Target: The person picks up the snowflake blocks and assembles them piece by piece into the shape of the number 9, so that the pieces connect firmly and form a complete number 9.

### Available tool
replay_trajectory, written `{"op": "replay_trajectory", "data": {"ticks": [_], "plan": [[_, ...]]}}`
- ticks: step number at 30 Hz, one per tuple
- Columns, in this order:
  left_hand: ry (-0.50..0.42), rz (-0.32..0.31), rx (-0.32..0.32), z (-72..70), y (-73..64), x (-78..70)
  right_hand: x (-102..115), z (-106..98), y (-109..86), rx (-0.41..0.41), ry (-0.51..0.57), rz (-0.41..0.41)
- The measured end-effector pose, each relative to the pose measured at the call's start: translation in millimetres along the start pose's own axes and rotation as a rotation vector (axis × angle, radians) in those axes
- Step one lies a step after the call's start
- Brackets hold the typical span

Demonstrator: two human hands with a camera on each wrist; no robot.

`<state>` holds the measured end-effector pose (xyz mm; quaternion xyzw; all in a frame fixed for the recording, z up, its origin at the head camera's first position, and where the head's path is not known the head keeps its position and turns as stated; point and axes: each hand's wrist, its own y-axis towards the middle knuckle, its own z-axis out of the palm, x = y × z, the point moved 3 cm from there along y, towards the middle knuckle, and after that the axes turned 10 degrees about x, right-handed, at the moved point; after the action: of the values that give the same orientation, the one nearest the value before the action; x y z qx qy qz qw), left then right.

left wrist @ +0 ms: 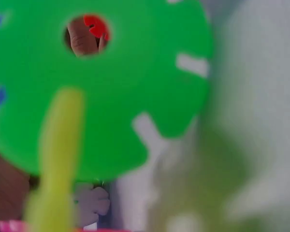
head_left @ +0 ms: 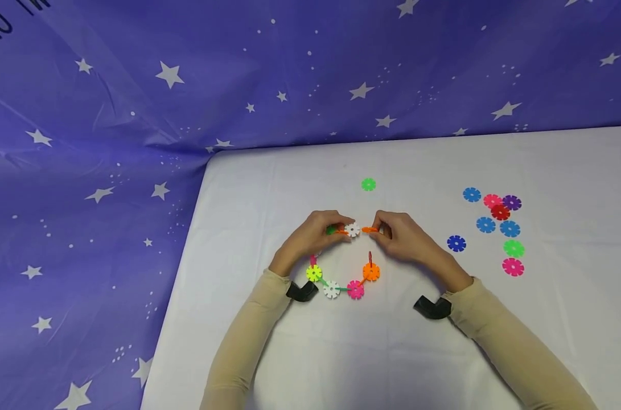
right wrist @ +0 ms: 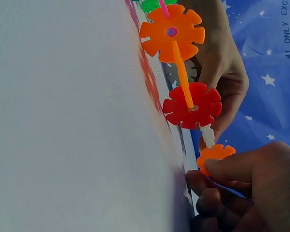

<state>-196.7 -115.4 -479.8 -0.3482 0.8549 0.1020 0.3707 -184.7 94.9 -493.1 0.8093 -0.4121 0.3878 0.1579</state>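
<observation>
Notched plastic discs form a curved chain, with a white disc [head_left: 332, 290], a pink disc [head_left: 356, 290] and an orange disc [head_left: 371, 271] along its near side. An edge-on red disc [head_left: 370, 258] rises from the orange one, its flat face seen in the right wrist view. My left hand [head_left: 317, 230] pinches the chain's far left part, by a white disc [head_left: 352, 230]. Between thumb and finger my right hand [head_left: 399, 233] pinches a separate orange disc [head_left: 369, 229], close beside that white disc. A green disc [left wrist: 150, 72] fills much of the left wrist view.
Loose discs lie on the white table to the right, including a dark blue disc [head_left: 456, 243] and a purple disc [head_left: 512, 203]. One light green disc [head_left: 369, 184] lies beyond the hands. Star-patterned purple cloth [head_left: 310, 68] hangs behind the table.
</observation>
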Motion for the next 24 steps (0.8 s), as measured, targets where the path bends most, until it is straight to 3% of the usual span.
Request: {"op": "replay_trajectory", "data": {"ticks": [15, 24], "plan": [[0.034, -0.020, 0.029, 4.7, 3.3, -2.4, -1.8, 4.7, 0.6, -0.026, 0.008, -0.007], [0.066, 0.034, -0.008, 10.3, 6.5, -3.2, -2.1, 7.3, 2.8, -0.088, 0.008, -0.109]]}}
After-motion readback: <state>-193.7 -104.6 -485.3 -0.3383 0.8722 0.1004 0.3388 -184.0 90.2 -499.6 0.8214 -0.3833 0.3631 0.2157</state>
